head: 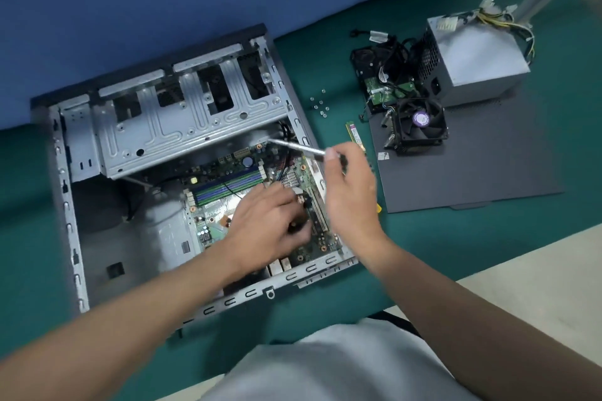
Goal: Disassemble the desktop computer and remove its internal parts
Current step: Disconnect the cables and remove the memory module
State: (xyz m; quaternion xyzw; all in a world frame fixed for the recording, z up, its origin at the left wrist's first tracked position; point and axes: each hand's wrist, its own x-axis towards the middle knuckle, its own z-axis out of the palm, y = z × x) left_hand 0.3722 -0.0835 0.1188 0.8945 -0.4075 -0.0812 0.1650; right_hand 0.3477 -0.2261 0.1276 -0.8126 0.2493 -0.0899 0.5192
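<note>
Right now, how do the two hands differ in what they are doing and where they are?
The right hand is raised above the case's right edge and holds a screwdriver, its shaft pointing toward the drive cage. The left hand is down inside the computer case, fingers curled low over the motherboard; whether it grips anything is unclear. The right hand's thumb shows plainly; the left's fingertips are blurred. Both are bare and work over the same board.

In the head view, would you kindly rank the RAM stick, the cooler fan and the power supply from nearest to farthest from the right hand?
From the right hand:
1. RAM stick: on the green mat just beyond the hand, partly hidden by it.
2. Cooler fan: further right, on the dark side panel.
3. Power supply: farthest, up at the right.
</note>
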